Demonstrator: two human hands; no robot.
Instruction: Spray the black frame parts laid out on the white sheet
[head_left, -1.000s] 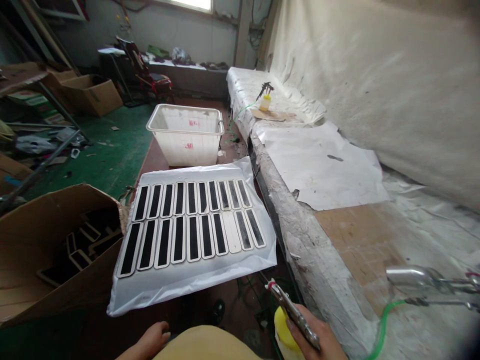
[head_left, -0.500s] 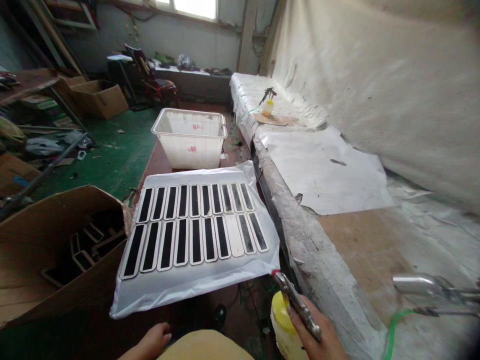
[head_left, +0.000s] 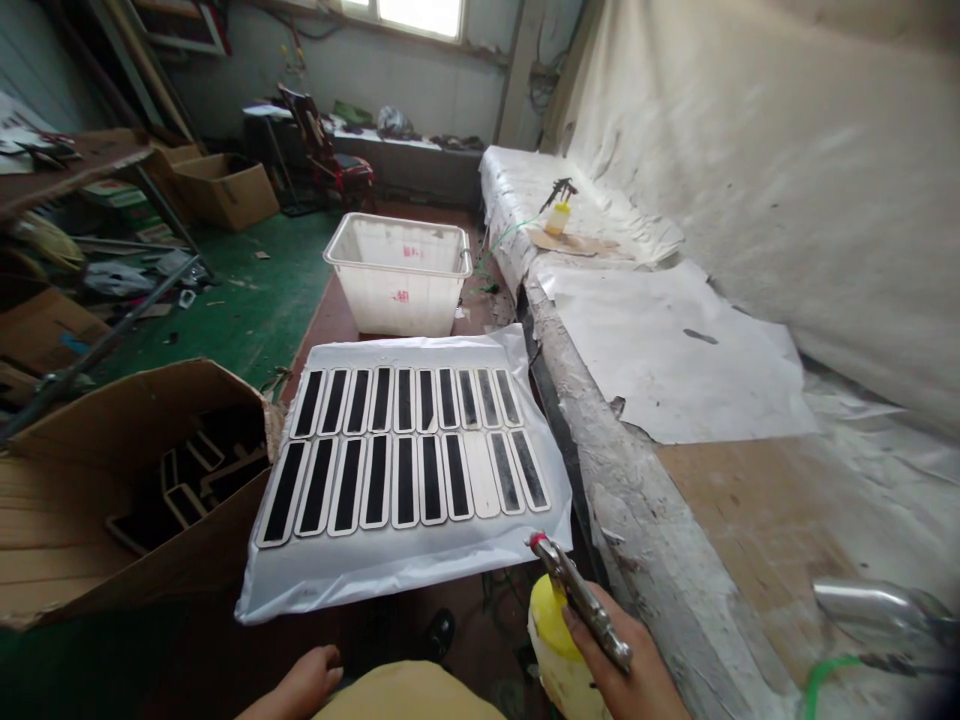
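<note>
My right hand [head_left: 637, 680] grips the spray gun [head_left: 581, 603] near the white sheet [head_left: 390, 570]; left hand [head_left: 300, 685] rests near me, fingers loosely curled, holding nothing.

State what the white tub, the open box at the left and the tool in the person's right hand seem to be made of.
White tub: probably plastic, smooth and slightly translucent. Open box: corrugated cardboard, brown with fluted edges. Tool in the right hand: shiny metal stem, apparently a yellow plastic cup.
</note>
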